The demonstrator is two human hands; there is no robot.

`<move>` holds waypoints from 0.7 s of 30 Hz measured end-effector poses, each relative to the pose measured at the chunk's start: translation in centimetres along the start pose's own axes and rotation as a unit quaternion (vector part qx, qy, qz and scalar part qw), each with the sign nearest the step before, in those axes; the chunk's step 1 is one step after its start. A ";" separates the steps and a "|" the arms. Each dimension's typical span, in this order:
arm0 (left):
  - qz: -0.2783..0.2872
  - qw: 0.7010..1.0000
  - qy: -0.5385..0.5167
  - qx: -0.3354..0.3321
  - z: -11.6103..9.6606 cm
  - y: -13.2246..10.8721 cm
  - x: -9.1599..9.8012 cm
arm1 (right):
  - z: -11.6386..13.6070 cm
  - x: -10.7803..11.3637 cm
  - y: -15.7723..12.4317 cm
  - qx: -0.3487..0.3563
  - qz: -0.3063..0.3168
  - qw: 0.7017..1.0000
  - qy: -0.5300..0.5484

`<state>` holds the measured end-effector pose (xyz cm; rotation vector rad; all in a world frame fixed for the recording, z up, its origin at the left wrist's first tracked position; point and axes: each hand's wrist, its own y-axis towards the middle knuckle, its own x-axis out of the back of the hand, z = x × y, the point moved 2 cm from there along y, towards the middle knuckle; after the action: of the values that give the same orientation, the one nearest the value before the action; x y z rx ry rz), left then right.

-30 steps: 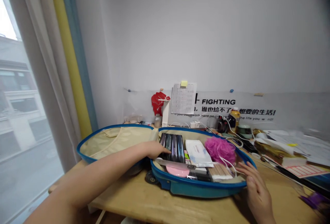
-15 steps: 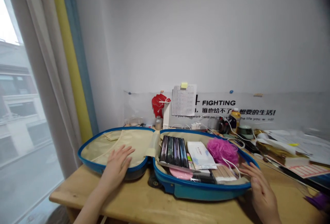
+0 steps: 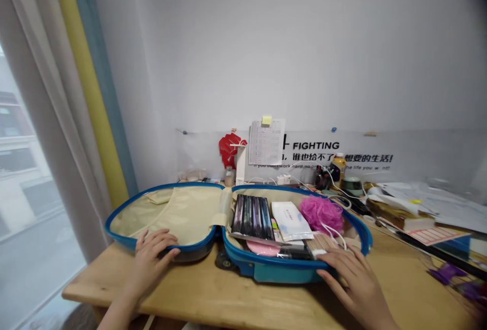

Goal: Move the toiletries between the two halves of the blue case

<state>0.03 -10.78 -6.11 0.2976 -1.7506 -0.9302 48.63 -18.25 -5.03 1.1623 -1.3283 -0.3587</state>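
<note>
A small blue suitcase [image 3: 289, 273] lies unfolded on the wooden table, both halves facing up. My left hand [image 3: 154, 254] rests on the front rim of the beige-lined left half [image 3: 194, 213], fingers stretched and thumb apart. Across the front right rim of the packed half lies my right hand [image 3: 353, 277], its fingers spread and holding nothing. Inside that half are a clear pack of dark pens or similar sticks [image 3: 252, 217], a white packet [image 3: 291, 221], a pink mesh bath puff [image 3: 321, 213], a bundle of cotton swabs [image 3: 321, 244] and a pink rounded item [image 3: 262, 247].
Behind the suitcase stand a white lamp-like post [image 3: 241, 165], a small jar [image 3: 229, 175] and a yellow bottle [image 3: 338, 168] with white cables. Papers [image 3: 429, 200] and purple items [image 3: 449, 272] lie to the right. The table's left edge [image 3: 81, 282] is near the window.
My left hand has drawn back from over the left half's lining to its front rim. My right hand has moved left from the right end onto the front right rim. The view has shifted slightly.
</note>
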 end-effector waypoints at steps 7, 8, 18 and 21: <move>-0.010 1.000 -0.009 -0.002 -2.1 0.2 -0.2 | -1.2 1.7 -0.9 -0.031 0.048 0.998 0.027; -0.007 1.000 -0.014 -0.002 -2.4 0.2 -0.4 | -1.4 2.0 -1.1 -0.033 0.050 0.998 0.026; 0.004 0.995 -0.095 -0.009 -7.6 1.4 -2.8 | -4.6 4.1 2.1 -0.349 0.109 0.923 0.116; 0.003 0.990 -0.140 0.005 -9.5 1.8 -3.2 | -4.5 2.5 5.7 -0.404 0.205 0.885 0.109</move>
<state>10.18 -11.79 -5.95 0.1741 -2.0110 -0.9971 51.01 -15.70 1.84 0.2007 -1.0199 -0.3987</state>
